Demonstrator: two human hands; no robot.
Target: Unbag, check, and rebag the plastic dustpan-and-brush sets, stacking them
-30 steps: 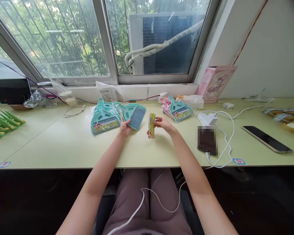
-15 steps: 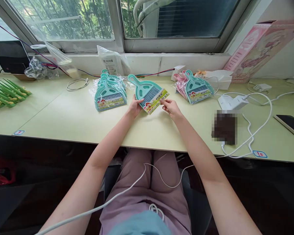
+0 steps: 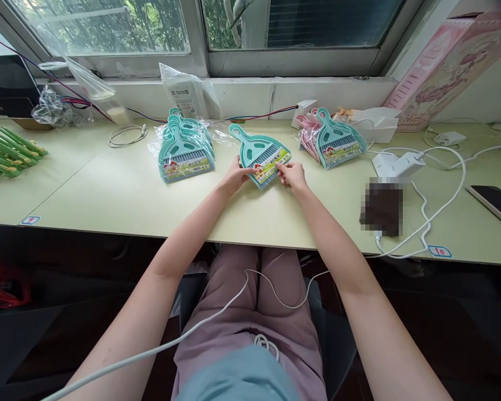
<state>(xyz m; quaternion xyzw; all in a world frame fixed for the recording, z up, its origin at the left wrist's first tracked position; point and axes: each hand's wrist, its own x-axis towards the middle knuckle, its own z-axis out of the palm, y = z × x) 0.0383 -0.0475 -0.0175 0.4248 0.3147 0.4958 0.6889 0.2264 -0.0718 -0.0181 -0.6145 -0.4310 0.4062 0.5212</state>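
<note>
A small teal dustpan [image 3: 249, 145] with a grey-bristled brush lying in it is held just above the table, its handle toward the window. My left hand [image 3: 236, 176] grips its lower left edge, thumb over the front. A yellow-green printed label card [image 3: 272, 160] lies across the brush, bristle ends showing below it. My right hand [image 3: 293, 175] pinches the card's lower right part between thumb and fingers. To the left sit several stacked teal dustpan sets [image 3: 186, 150] in clear wrapping. Wrapped pink dustpans [image 3: 308, 135] and a wrapped teal dustpan set [image 3: 338, 139] lie to the right.
Green stalk-like items [image 3: 12, 153] lie at the far left of the pale table [image 3: 121, 195]. White cables, a power strip [image 3: 396, 164] and a phone [image 3: 495, 203] occupy the right. A plastic bag [image 3: 190, 94] and a pink box [image 3: 451, 72] stand along the back.
The label card has shifted up across the brush, so bristle ends now show below it. The dustpan has turned a little, and my right hand has moved slightly right with the card.
</note>
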